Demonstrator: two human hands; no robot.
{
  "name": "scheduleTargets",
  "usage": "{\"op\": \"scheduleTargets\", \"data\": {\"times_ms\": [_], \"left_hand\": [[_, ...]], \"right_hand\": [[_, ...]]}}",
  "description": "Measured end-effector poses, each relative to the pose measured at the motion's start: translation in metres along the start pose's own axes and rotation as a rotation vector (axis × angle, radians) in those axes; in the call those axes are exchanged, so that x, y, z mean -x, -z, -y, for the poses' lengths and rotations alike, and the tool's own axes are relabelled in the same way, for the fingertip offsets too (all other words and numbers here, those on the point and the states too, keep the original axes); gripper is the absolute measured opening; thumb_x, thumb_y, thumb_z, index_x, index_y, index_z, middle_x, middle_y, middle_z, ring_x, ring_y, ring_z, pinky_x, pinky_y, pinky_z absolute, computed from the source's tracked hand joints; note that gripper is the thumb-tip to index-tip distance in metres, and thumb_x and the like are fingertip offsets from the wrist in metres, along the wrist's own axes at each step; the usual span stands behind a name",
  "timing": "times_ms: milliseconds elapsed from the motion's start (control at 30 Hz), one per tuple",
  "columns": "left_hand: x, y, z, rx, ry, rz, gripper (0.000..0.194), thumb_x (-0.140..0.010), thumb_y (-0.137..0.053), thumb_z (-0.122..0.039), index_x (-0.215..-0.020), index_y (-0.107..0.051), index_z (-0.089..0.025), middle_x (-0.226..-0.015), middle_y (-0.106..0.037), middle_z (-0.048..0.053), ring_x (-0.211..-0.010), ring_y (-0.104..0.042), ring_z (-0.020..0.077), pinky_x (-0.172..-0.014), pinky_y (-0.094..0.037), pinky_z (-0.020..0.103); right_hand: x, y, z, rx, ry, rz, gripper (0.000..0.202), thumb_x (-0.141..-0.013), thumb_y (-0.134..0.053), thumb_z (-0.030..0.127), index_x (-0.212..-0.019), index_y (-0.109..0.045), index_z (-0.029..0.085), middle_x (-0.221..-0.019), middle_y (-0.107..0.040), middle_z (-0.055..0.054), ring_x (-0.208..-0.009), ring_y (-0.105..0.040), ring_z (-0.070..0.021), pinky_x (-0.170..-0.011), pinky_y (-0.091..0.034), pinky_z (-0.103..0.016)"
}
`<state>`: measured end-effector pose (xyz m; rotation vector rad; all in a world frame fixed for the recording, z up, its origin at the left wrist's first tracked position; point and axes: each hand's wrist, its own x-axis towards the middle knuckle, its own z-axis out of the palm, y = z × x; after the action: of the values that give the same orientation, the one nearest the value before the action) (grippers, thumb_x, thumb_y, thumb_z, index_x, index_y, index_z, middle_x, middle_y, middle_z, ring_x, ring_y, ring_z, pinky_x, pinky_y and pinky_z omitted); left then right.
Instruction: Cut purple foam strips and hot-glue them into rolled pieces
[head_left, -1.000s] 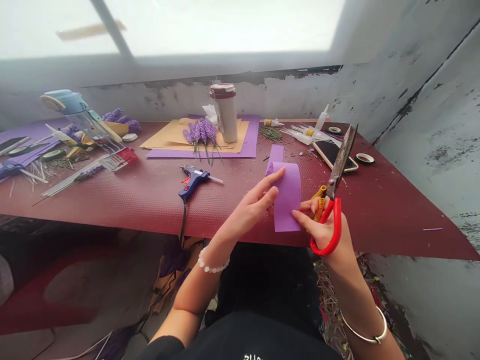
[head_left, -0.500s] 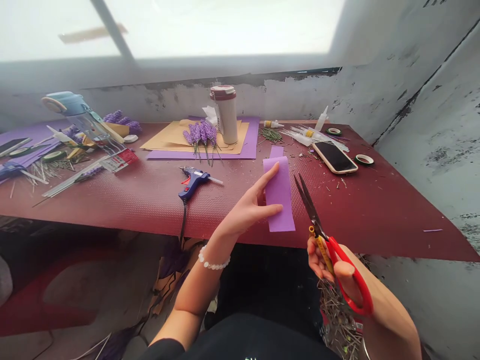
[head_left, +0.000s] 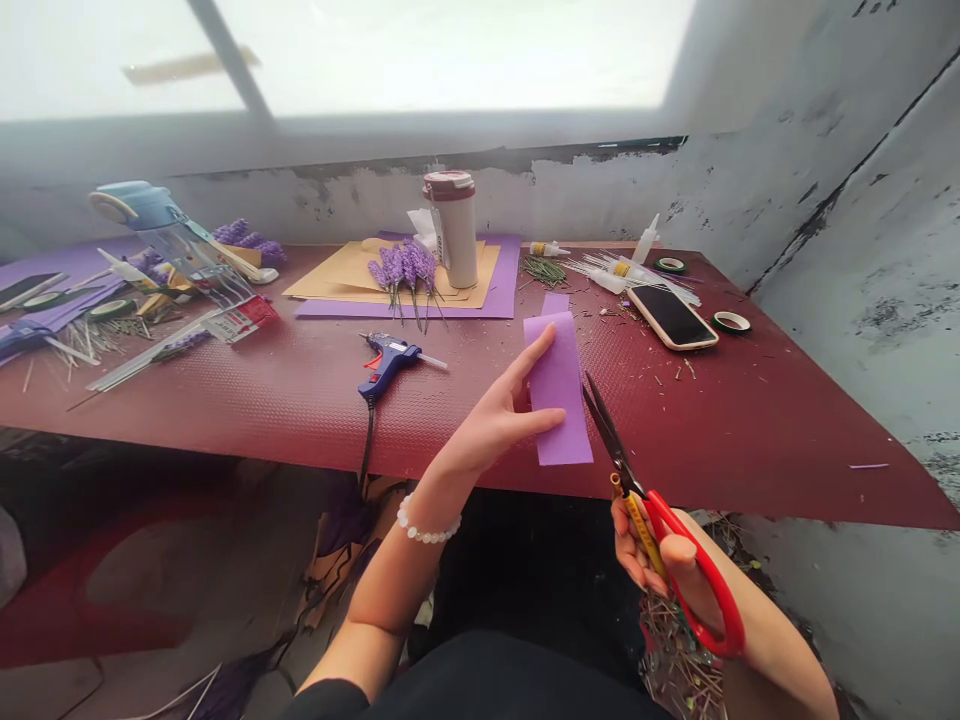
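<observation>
My left hand (head_left: 499, 415) holds a folded strip of purple paper (head_left: 559, 385) above the front part of the table, thumb and a finger on its near face and the other fingers hidden behind. In my right hand (head_left: 645, 555) is a pair of scissors (head_left: 694, 575) with red handles, its dark blades slightly apart and pointing up toward the paper's right edge. A yellow tube-like stick (head_left: 641, 525) is also held in that hand, alongside the scissors. Whether the blade tips touch the paper, I cannot tell.
A blue glue gun (head_left: 390, 362) lies left of the paper on the dark red table (head_left: 787, 430). Behind are purple flowers (head_left: 405, 268), a lidded cup (head_left: 455, 235) and brown paper (head_left: 330, 278). A phone (head_left: 673, 317) and tape rolls (head_left: 730, 321) lie right, a water bottle (head_left: 187, 245) left.
The scissors in my right hand have moved slightly left and down, bringing the blades closer to the paper, and their tips are nearer together. My left hand keeps its hold.
</observation>
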<state>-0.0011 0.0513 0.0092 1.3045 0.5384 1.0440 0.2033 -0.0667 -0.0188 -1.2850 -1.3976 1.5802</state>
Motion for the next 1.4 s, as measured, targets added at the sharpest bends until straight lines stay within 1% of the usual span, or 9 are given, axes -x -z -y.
{"op": "scheduleTargets", "data": {"times_ms": [133, 333, 467, 700, 800, 933, 1100, 1267, 1400], "left_hand": [[0.000, 0.000, 0.006, 0.012, 0.022, 0.063, 0.097, -0.077, -0.084, -0.028, -0.160, -0.033, -0.033, -0.167, -0.038, 0.005, -0.146, -0.044, 0.0355, -0.120, -0.041, 0.049], [0.004, -0.008, 0.006, -0.004, 0.013, 0.118, 0.094, -0.081, -0.083, -0.028, -0.160, -0.032, -0.035, -0.169, -0.034, 0.003, -0.151, -0.037, 0.0331, -0.125, -0.034, 0.046], [0.006, -0.012, 0.004, -0.005, 0.006, 0.137, 0.095, -0.081, -0.083, -0.029, -0.160, -0.032, -0.035, -0.169, -0.032, 0.002, -0.151, -0.038, 0.0329, -0.123, -0.037, 0.044], [0.010, -0.016, 0.002, 0.030, 0.078, 0.121, 0.098, -0.080, -0.083, -0.031, -0.162, -0.029, -0.032, -0.159, -0.049, 0.007, -0.143, -0.047, 0.0356, -0.115, -0.047, 0.047], [0.010, -0.015, 0.002, 0.040, 0.066, 0.133, 0.099, -0.081, -0.082, -0.031, -0.162, -0.027, -0.032, -0.162, -0.045, 0.007, -0.145, -0.046, 0.0352, -0.118, -0.044, 0.047], [0.009, -0.011, 0.004, -0.003, 0.002, 0.105, 0.097, -0.081, -0.082, -0.031, -0.162, -0.029, -0.032, -0.168, -0.035, 0.005, -0.148, -0.041, 0.0342, -0.122, -0.039, 0.045], [0.007, -0.005, 0.004, -0.083, 0.069, 0.025, 0.096, -0.083, -0.079, -0.031, -0.163, -0.025, -0.033, -0.164, -0.041, 0.007, -0.127, -0.060, 0.0306, -0.106, -0.053, 0.043], [0.007, -0.004, 0.003, -0.081, 0.063, 0.023, 0.095, -0.082, -0.079, -0.033, -0.161, -0.028, -0.037, -0.163, -0.042, 0.005, -0.120, -0.062, 0.0288, -0.102, -0.054, 0.043], [0.007, -0.003, 0.003, -0.077, 0.073, 0.032, 0.096, -0.083, -0.079, -0.035, -0.162, -0.025, -0.039, -0.155, -0.051, 0.006, -0.113, -0.064, 0.0284, -0.098, -0.056, 0.044]], "right_hand": [[-0.001, -0.005, 0.003, -0.032, 0.036, -0.025, 0.086, -0.056, -0.042, 0.106, -0.080, -0.050, 0.023, -0.050, -0.044, 0.006, -0.042, -0.027, -0.0089, -0.044, -0.024, -0.025], [-0.005, -0.008, 0.001, -0.031, 0.100, -0.065, 0.084, -0.062, -0.039, 0.104, -0.079, -0.052, 0.023, -0.050, -0.045, 0.005, -0.043, -0.032, -0.0103, -0.045, -0.029, -0.026], [-0.009, -0.011, 0.002, -0.011, 0.099, -0.091, 0.087, -0.055, -0.033, 0.109, -0.071, -0.047, 0.025, -0.047, -0.043, 0.005, -0.041, -0.032, -0.0107, -0.041, -0.029, -0.027], [-0.010, -0.015, 0.001, -0.037, 0.107, -0.130, 0.085, -0.056, -0.035, 0.108, -0.067, -0.046, 0.025, -0.047, -0.042, 0.005, -0.041, -0.033, -0.0106, -0.042, -0.028, -0.027], [-0.011, -0.012, 0.005, -0.057, 0.098, -0.145, 0.088, -0.052, -0.034, 0.109, -0.068, -0.047, 0.024, -0.046, -0.043, 0.005, -0.039, -0.033, -0.0098, -0.040, -0.029, -0.027], [-0.009, -0.006, 0.012, -0.106, 0.062, -0.136, 0.089, -0.047, -0.043, 0.109, -0.073, -0.047, 0.024, -0.048, -0.047, 0.005, -0.036, -0.030, -0.0070, -0.037, -0.029, -0.025], [0.003, -0.003, 0.007, -0.189, -0.007, -0.128, 0.090, -0.041, -0.045, 0.109, -0.072, -0.042, 0.025, -0.046, -0.046, 0.006, -0.036, -0.024, -0.0043, -0.037, -0.019, -0.022], [0.012, -0.005, -0.002, -0.192, -0.010, -0.055, 0.088, -0.047, -0.048, 0.107, -0.075, -0.045, 0.024, -0.047, -0.047, 0.005, -0.036, -0.024, -0.0051, -0.036, -0.016, -0.021], [0.012, -0.005, -0.003, -0.153, -0.008, -0.058, 0.089, -0.048, -0.045, 0.108, -0.077, -0.048, 0.024, -0.049, -0.047, 0.005, -0.039, -0.028, -0.0071, -0.036, -0.018, -0.022]]}}
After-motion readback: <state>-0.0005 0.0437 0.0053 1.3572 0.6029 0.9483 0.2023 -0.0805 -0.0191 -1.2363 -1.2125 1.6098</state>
